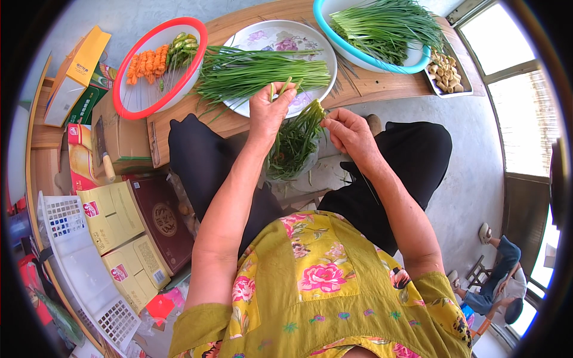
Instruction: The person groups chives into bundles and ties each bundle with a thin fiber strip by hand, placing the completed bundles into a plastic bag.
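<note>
My left hand [272, 105] grips a few green stalks whose pale ends stick up between the fingers, over the near edge of a round floral tray [311, 38]. Long green garlic chives [268, 71] lie across that tray. To its right, my right hand [347, 129] has thumb and forefinger pinched on a thin skewer by a skewered bundle of folded chives [299, 143]; the skewer runs down past the wrist. This bundle hangs above a clear bag or tub between the knees, its leafy contents partly hidden. Thin skewers [347, 74] lie on the wooden table [380, 85].
A red-rimmed basin [200, 44] holds skewered orange and green food. A blue-rimmed basin [423, 62] holds more chives, beside a metal tray [468, 89] of tan pieces. Cardboard boxes [121, 129] and a wooden-handled knife [108, 168] are at left. Another person [492, 286] sits at lower right.
</note>
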`<state>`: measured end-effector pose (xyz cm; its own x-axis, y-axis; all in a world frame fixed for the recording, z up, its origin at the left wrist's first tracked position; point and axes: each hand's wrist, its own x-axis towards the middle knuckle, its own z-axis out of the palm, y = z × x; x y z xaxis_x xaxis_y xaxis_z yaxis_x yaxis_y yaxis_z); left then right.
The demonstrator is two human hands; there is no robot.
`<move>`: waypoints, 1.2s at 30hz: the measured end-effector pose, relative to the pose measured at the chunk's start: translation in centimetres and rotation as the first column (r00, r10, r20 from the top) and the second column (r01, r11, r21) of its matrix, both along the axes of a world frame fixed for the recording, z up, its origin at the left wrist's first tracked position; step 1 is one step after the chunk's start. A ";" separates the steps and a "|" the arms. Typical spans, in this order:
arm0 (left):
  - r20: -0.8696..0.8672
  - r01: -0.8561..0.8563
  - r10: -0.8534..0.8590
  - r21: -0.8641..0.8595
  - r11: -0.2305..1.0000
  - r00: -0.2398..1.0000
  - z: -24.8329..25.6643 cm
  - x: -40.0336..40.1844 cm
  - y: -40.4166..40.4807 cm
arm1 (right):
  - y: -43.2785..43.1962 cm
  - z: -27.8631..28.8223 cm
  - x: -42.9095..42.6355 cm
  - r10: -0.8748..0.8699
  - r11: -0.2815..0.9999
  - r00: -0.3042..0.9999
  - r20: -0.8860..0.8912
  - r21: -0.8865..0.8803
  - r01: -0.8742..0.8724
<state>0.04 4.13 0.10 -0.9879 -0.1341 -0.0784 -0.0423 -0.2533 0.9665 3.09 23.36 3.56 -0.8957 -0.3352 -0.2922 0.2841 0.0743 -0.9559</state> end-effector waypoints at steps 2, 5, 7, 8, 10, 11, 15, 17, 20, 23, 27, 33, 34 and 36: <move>0.010 -0.017 0.017 0.005 1.000 1.000 0.1 0.0 0.1 | 0.0 0.1 0.0 0.002 1.000 1.000 0.002 0.010 -0.002; 0.031 0.032 -0.031 -0.018 0.999 0.999 0.0 0.3 0.6 | -0.1 0.2 -0.1 -0.012 1.000 1.000 -0.014 0.016 0.012; 0.043 0.059 -0.058 -0.028 0.998 0.997 0.0 0.4 0.9 | 0.0 0.1 -0.2 -0.016 1.000 1.000 -0.017 0.017 0.016; 0.025 0.070 -0.069 -0.036 0.997 0.997 0.0 0.4 1.0 | 0.0 0.0 -0.2 -0.019 1.000 1.000 -0.020 0.017 0.020; 0.008 0.080 -0.080 -0.045 0.996 0.997 0.0 0.6 1.1 | -0.1 0.4 -0.4 -0.041 0.999 0.999 -0.004 0.008 0.041; 0.027 0.125 -0.124 -0.061 0.990 0.992 0.1 0.8 1.1 | -0.1 0.5 -0.4 -0.062 0.998 0.998 0.012 -0.001 0.062; 0.075 0.205 -0.200 -0.061 0.977 0.977 0.5 0.8 1.0 | 0.1 0.5 -0.6 -0.068 0.998 0.998 0.019 0.001 0.068; 0.003 0.144 -0.144 -0.075 0.987 0.990 -0.6 0.5 1.4 | 0.2 0.3 -0.7 -0.049 0.999 0.999 -0.004 0.021 0.049; -0.055 0.053 -0.061 -0.126 0.991 0.997 -1.4 -0.2 0.9 | 0.3 0.1 -0.8 -0.063 0.998 0.998 0.003 0.009 0.063; 0.006 0.003 -0.002 -0.136 0.991 1.000 -0.8 -0.3 0.1 | 0.4 0.8 -0.8 -0.099 0.995 0.995 0.004 -0.007 0.099; -0.001 0.007 -0.008 -0.187 0.982 1.000 0.2 -0.5 -0.3 | 0.6 0.6 -0.8 -0.104 0.995 0.995 -0.003 -0.013 0.104; 0.057 0.151 -0.156 0.079 0.985 0.986 0.0 -0.2 -0.1 | 0.2 0.0 -0.4 -0.038 0.999 0.999 -0.015 -0.030 0.037; 0.061 0.114 -0.122 0.121 0.986 0.991 -0.2 -0.2 -0.2 | 0.1 -0.1 -0.3 -0.024 0.999 1.000 -0.020 -0.023 0.023; 0.073 0.069 -0.084 0.186 0.980 0.994 -0.3 -0.2 -0.3 | 0.0 -0.4 -0.3 -0.001 1.000 1.000 -0.026 -0.009 0.001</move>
